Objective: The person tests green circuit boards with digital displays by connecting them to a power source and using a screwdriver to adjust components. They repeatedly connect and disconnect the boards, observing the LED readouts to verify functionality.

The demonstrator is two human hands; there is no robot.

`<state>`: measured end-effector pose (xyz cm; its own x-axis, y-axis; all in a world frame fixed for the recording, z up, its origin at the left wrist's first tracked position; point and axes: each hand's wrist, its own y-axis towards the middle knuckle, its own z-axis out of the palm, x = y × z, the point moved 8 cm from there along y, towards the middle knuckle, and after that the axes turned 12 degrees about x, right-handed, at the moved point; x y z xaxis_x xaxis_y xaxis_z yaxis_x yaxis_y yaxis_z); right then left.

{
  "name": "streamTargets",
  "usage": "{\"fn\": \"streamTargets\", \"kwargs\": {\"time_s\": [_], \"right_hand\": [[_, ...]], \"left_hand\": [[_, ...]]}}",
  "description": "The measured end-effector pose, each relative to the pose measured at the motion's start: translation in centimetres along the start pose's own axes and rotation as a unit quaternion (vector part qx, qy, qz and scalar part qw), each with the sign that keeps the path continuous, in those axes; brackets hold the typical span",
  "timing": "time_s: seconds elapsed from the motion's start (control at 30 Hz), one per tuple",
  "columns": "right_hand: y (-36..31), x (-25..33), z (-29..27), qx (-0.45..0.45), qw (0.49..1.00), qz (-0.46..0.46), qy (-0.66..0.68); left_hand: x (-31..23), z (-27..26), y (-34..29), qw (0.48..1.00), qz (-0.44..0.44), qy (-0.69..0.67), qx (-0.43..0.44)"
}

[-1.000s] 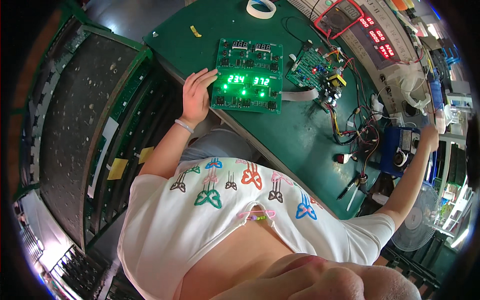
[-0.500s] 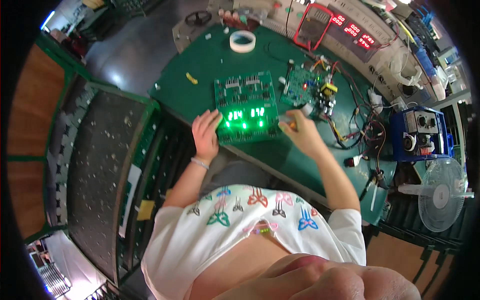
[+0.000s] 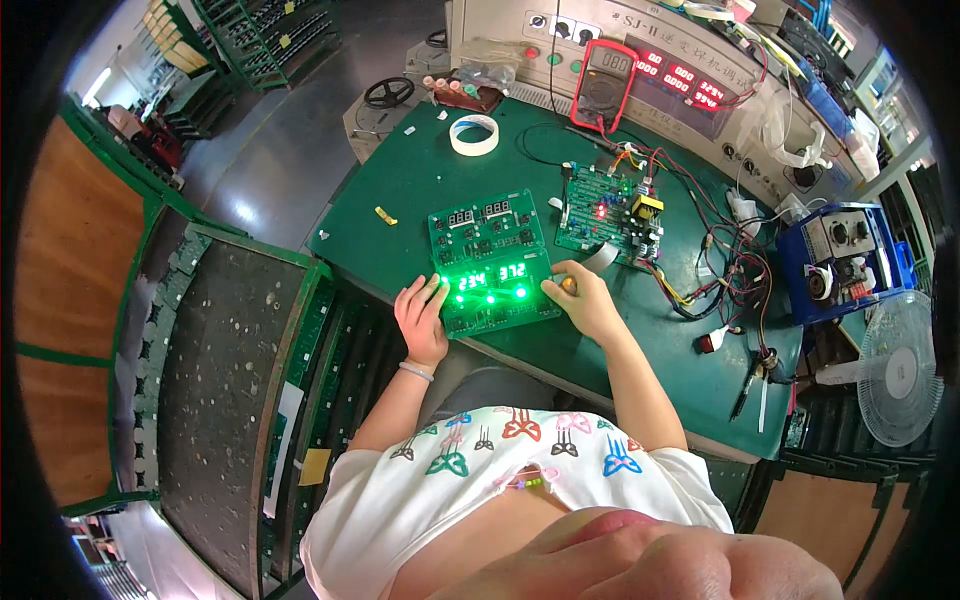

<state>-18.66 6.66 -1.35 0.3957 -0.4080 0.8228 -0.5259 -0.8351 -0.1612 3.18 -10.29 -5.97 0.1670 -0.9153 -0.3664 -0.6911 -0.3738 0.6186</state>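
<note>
Since a second ago, when it was reaching far out to the right by the blue box (image 3: 845,262), the right hand (image 3: 580,298) has come in to the right edge of the lit board (image 3: 505,297). I see it clenched around an orange piece (image 3: 568,285), mostly hidden, too small for me to name. The left hand (image 3: 422,322) has stayed at the board's left edge, fingers slightly bent and their tips there; I cannot tell whether it grasps the board or only touches it.

So the lit board lies between the two hands, on the near edge of the green table (image 3: 370,230), its digits and three lamps glowing green. Just beyond it, edge to edge, I have the dark board (image 3: 487,228), its digits unlit. Past the right hand's knuckles a pale ribbon (image 3: 602,258) leads toward the circuit board (image 3: 600,215), which shows a red light; tangled wires (image 3: 715,235) spread right of that. Farther from the grip, I make out the tape roll (image 3: 475,150) beyond the dark board and a red-framed meter (image 3: 607,85) behind the circuit board.
</note>
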Motion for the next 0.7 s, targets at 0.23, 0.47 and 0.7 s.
{"fn": "streamTargets", "kwargs": {"time_s": [0.23,0.47,0.7], "right_hand": [[0.03,0.16,0.13,0.038,0.998,0.056,0.01],[-0.04,0.0,0.18,0.011,1.0,0.023,0.017],[0.15,-0.59,0.39,0.004,1.0,0.009,0.014]], "left_hand": [[0.26,0.24,-0.18,1.0,0.004,0.0,-0.004],[0.12,0.27,-0.03,1.0,0.006,0.0,0.0],[0.23,0.44,-0.2,1.0,0.006,-0.004,0.004]]}}
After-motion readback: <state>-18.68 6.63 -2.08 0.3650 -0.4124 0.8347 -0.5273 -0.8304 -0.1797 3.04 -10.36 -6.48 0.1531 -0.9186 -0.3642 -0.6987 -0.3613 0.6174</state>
